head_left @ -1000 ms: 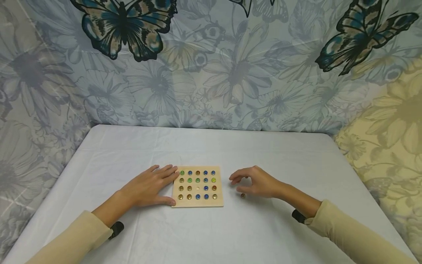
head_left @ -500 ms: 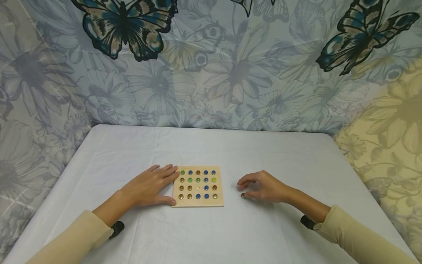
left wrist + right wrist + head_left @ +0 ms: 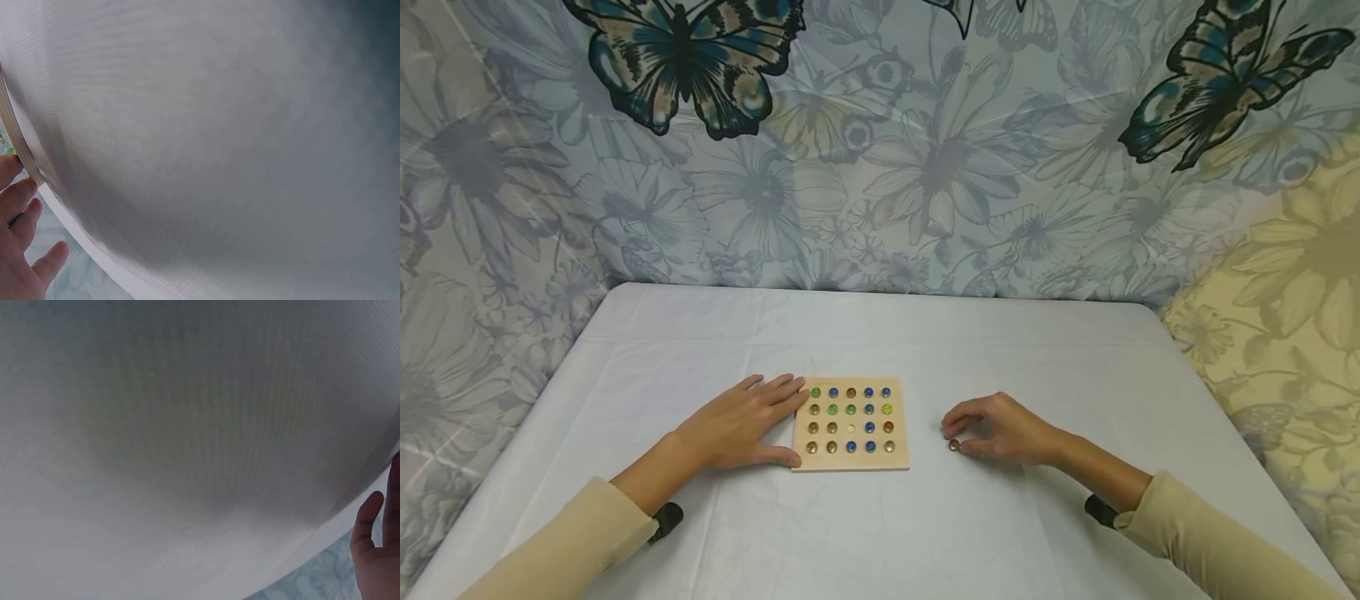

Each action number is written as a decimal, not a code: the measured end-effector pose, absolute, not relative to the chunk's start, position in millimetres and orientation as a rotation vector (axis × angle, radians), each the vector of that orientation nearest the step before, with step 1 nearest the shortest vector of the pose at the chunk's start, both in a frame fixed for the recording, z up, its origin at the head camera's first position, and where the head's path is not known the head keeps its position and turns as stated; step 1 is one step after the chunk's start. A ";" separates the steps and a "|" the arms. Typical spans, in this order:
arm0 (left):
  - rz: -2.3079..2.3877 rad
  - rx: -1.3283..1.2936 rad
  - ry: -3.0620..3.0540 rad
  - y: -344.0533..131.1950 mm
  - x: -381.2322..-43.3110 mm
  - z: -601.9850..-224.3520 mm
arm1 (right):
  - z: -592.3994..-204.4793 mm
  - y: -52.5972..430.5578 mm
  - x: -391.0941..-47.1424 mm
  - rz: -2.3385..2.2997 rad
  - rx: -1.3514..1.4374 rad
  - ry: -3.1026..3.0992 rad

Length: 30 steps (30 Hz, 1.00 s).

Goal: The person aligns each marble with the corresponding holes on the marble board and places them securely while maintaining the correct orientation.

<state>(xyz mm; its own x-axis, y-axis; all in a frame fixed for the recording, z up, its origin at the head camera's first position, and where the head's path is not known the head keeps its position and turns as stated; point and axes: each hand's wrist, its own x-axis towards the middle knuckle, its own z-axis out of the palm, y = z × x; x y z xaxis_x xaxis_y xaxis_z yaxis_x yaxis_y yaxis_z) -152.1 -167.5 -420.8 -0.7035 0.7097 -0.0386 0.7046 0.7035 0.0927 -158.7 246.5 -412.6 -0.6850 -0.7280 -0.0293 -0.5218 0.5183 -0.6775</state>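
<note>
A square wooden board (image 3: 898, 463) lies flat on the white cloth in the head view, with rows of round hollows holding blue, green and amber glass marbles. One hollow (image 3: 851, 428) in the third row looks bare. My left hand (image 3: 745, 425) rests on the board's left edge, fingers spread and thumb at the near corner. To the right of the board, a brownish marble (image 3: 953, 446) lies on the cloth. The curled fingers and thumb of my right hand (image 3: 1000, 429) pinch it. In the left wrist view the left fingers (image 3: 25, 222) touch the board's edge; the right wrist view hides the marble.
A white-clothed table (image 3: 865, 533) stretches around the board. Behind it hangs a fabric backdrop (image 3: 880, 167) printed with flowers and butterflies, and yellowish patterned fabric (image 3: 1300, 275) borders the right side.
My right hand has moved right and slightly down toward the near side, and its fingers have come down around the loose marble. The left hand and board have stayed put.
</note>
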 end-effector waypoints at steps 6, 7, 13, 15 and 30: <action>0.097 1.181 2.834 -168.0 -152.5 -421.2 | -414.6 246.4 -158.6 -0.953 -1.069 2.463; 0.095 1.180 2.833 -168.0 -152.5 -421.2 | -415.0 246.5 -158.6 -0.952 -1.071 2.467; 0.098 1.181 2.832 -167.7 -152.4 -420.1 | -416.6 245.8 -159.3 -0.944 -1.077 2.484; 0.101 1.179 2.830 -167.6 -152.2 -419.5 | -416.8 245.2 -159.4 -0.944 -1.074 2.483; 0.108 1.174 2.828 -167.4 -151.4 -418.7 | -416.8 241.4 -158.5 -0.961 -1.103 2.502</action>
